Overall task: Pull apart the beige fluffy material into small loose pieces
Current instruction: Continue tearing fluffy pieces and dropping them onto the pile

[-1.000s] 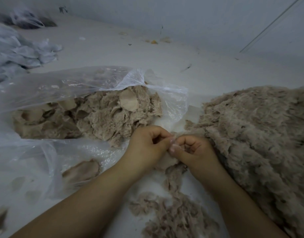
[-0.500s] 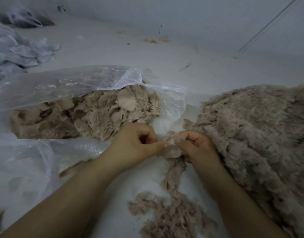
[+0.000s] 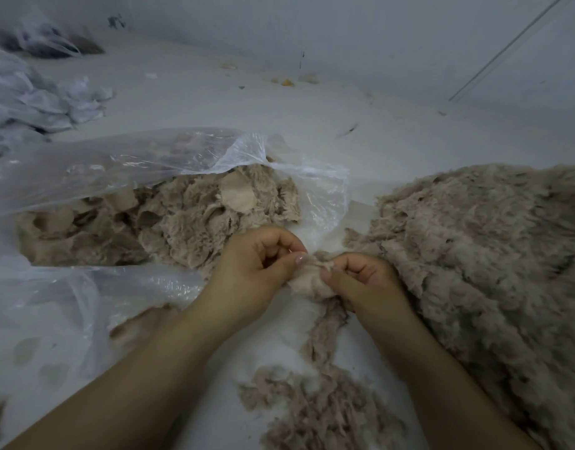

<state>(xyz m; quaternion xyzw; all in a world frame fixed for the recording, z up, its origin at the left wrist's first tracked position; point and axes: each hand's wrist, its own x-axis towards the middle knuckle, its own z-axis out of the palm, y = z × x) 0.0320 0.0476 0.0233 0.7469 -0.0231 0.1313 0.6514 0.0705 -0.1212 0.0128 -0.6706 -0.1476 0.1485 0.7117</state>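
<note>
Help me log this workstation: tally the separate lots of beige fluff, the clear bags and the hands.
Beige fluff lots: 4: in the bag, big heap, loose shreds, piece being pulled
Clear plastic bags: 1
Hands: 2: left, right
Total: 7

This looks like a bare workroom where material is sorted on the floor. A pale grey concrete floor (image 3: 312, 125) meets a plain grey wall (image 3: 344, 34), with small scraps along the join. A large clear plastic bag (image 3: 117, 164) spills beige fluffy pieces (image 3: 188, 219), a big heap of beige fluffy fibre (image 3: 490, 254) lies loose, and crumpled whitish plastic bags (image 3: 36, 99) pile up further back.
</note>
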